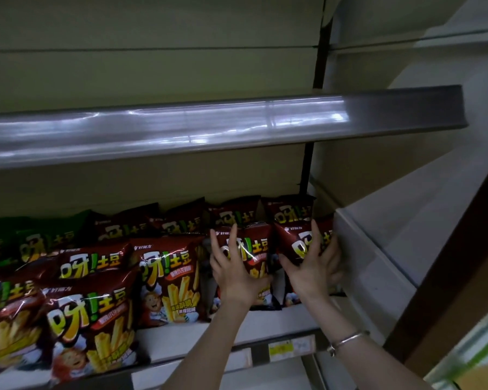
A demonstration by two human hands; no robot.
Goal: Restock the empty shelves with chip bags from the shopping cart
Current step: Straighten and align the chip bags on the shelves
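head view | close – faces shelf (279, 323) front – looking slightly up

Left hand (235, 273), right hand (312, 267) — pressing bags (258, 247) (red).

Maroon chip bags (166, 280), yellow lettering

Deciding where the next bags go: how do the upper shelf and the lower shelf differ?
The lower shelf carries rows of chip bags; no bags show above the front edge of the upper shelf. The lower shelf's edge bears a yellow tag; the upper shelf's strip shows none. The left hand and right hand press bags on the lower shelf; neither touches the upper shelf. Both share one beige back panel.
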